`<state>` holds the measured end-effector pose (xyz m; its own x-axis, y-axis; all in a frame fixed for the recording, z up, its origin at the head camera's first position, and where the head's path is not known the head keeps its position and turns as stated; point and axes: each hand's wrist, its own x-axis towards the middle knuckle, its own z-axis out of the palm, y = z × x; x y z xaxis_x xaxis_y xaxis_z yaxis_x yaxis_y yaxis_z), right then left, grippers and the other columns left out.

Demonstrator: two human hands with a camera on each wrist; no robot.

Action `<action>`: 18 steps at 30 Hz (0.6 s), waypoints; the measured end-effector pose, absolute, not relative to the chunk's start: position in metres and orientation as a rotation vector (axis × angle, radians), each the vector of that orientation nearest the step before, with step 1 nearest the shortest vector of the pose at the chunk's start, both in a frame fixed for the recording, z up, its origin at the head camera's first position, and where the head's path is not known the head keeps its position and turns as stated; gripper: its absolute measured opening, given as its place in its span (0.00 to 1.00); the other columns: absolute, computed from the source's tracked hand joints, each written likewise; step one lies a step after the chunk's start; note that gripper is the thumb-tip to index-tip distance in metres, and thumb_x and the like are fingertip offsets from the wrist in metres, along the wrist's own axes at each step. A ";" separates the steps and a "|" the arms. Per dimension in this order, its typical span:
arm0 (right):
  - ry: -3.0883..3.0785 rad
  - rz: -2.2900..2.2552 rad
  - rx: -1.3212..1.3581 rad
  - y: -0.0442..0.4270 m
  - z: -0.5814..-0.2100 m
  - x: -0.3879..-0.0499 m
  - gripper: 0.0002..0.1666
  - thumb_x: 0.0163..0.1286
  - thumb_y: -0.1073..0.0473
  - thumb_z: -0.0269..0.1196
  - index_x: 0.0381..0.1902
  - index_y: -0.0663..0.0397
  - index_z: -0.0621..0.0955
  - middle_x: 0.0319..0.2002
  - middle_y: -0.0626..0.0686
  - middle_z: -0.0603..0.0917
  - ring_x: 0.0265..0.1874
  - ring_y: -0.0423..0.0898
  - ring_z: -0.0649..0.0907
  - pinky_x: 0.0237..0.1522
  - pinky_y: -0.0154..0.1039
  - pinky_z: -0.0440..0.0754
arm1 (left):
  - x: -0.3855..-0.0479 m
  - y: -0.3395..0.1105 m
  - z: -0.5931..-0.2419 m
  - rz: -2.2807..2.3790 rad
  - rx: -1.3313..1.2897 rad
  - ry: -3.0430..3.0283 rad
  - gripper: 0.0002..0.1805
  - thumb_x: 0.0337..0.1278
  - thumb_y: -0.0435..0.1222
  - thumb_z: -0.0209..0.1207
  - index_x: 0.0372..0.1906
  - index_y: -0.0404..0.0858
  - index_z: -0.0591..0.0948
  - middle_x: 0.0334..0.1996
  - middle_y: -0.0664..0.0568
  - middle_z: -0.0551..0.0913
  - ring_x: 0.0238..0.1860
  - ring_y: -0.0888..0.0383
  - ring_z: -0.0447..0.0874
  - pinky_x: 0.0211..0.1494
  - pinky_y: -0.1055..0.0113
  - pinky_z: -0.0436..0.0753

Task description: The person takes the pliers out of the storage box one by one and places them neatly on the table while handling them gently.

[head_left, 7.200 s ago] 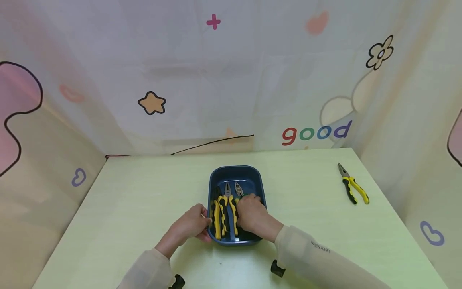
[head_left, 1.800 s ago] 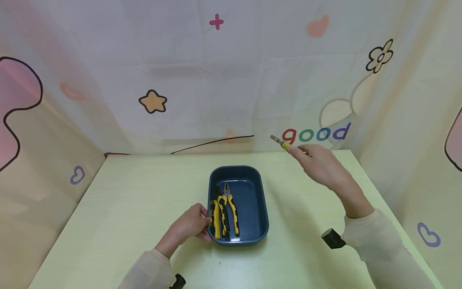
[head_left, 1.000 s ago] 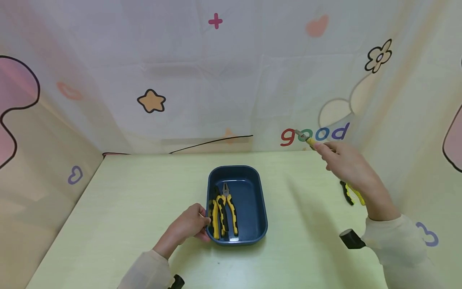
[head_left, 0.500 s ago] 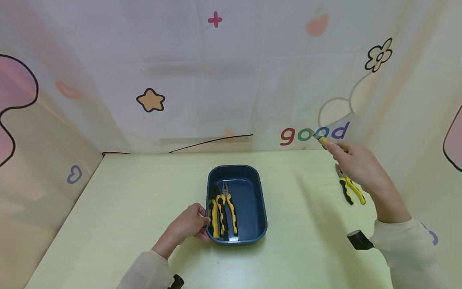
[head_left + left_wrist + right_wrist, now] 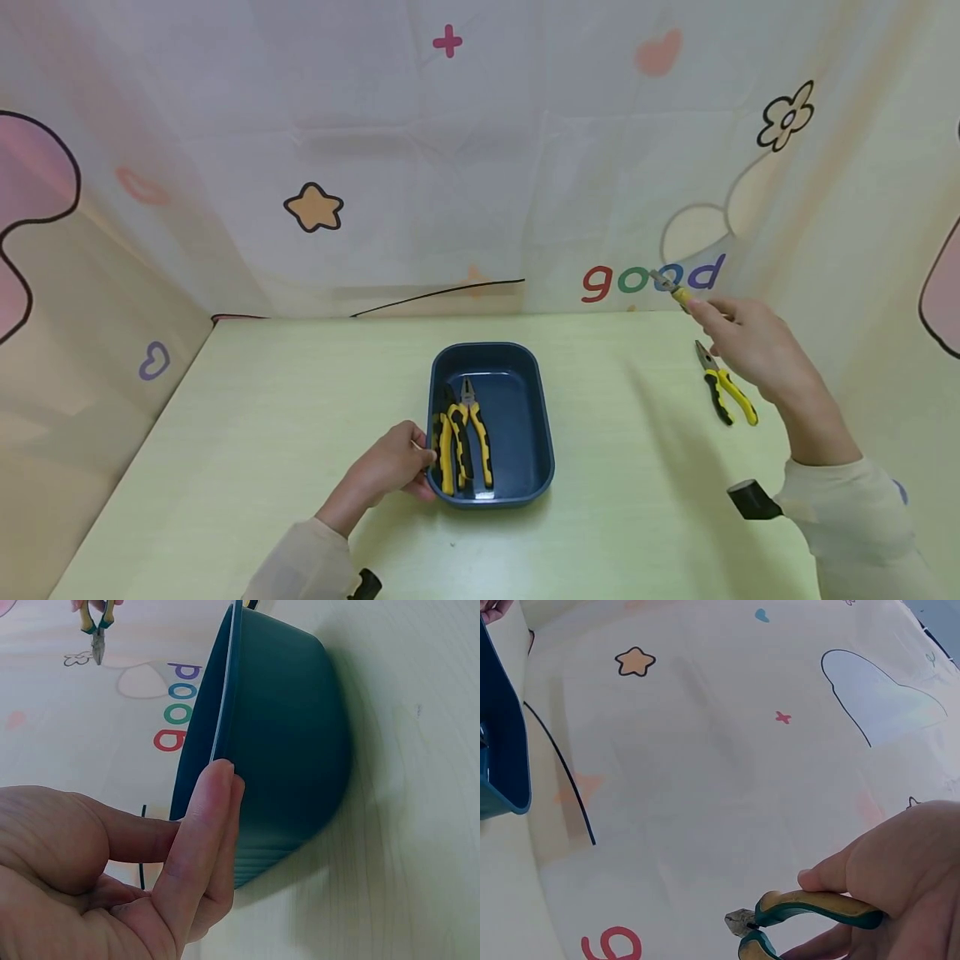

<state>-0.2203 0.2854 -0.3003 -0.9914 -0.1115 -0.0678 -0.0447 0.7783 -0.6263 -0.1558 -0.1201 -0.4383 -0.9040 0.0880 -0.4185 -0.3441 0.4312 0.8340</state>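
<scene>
My left hand (image 5: 393,462) pinches the left rim of a deep blue tray (image 5: 519,437), thumb on one side and fingers on the other in the left wrist view. Inside, along the tray's left side, lie yellow-and-black pliers (image 5: 487,446) with handles spread, beside more yellow-and-black handles (image 5: 447,458) that partly overlap. Raised above the table's back right, my right hand (image 5: 757,350) holds another pair of pliers (image 5: 817,904) by the handles, metal tip pointing left and away. Below and partly behind that hand, long-nose pliers (image 5: 723,387) lie on the table with handles apart.
The pale green table (image 5: 300,392) ends at a printed curtain (image 5: 480,167) behind, with more curtain along both sides. Tray and long-nose pliers stand well apart on it. The right arm's shadow falls across the table between them.
My right hand, earlier inside the tray, has lifted a pair of pliers out and carried it right, over the table's right side. Lately it drifts slightly right. The left hand stays at the rim.
</scene>
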 end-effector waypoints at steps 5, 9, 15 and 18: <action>2.872 -1.002 -0.120 0.289 -0.303 -0.221 0.44 0.85 0.37 0.38 0.77 0.69 0.60 0.66 0.74 0.71 0.49 0.64 0.78 0.44 0.52 0.78 | -0.157 -0.120 -0.438 1.452 -0.226 2.293 0.05 0.75 0.27 0.54 0.44 0.30 0.70 0.30 0.39 0.82 0.20 0.55 0.86 0.32 0.62 0.88; 2.867 -1.003 -0.103 0.290 -0.307 -0.223 0.44 0.85 0.37 0.38 0.76 0.72 0.61 0.63 0.73 0.72 0.49 0.64 0.77 0.42 0.50 0.77 | -0.157 -0.120 -0.438 1.458 -0.226 2.291 0.05 0.75 0.26 0.54 0.44 0.30 0.69 0.30 0.39 0.82 0.20 0.55 0.86 0.33 0.62 0.89; 2.864 -0.982 -0.092 0.294 -0.314 -0.225 0.45 0.85 0.38 0.38 0.74 0.77 0.62 0.63 0.76 0.71 0.49 0.66 0.78 0.42 0.51 0.80 | -0.157 -0.120 -0.438 1.438 -0.228 2.296 0.05 0.76 0.27 0.54 0.45 0.30 0.69 0.29 0.39 0.82 0.20 0.54 0.86 0.34 0.62 0.89; 2.873 -0.950 -0.087 0.297 -0.317 -0.225 0.44 0.85 0.39 0.38 0.73 0.78 0.62 0.62 0.77 0.72 0.48 0.66 0.80 0.42 0.52 0.81 | -0.157 -0.120 -0.437 1.432 -0.229 2.297 0.05 0.76 0.27 0.54 0.45 0.30 0.69 0.29 0.39 0.82 0.20 0.54 0.86 0.34 0.62 0.89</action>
<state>-0.2251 0.2966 -0.3169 -0.9918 -0.0903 -0.0901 -0.0189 0.8021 -0.5969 -0.1566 -0.1203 -0.4374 -0.8974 0.0816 -0.4336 -0.3535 0.4552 0.8172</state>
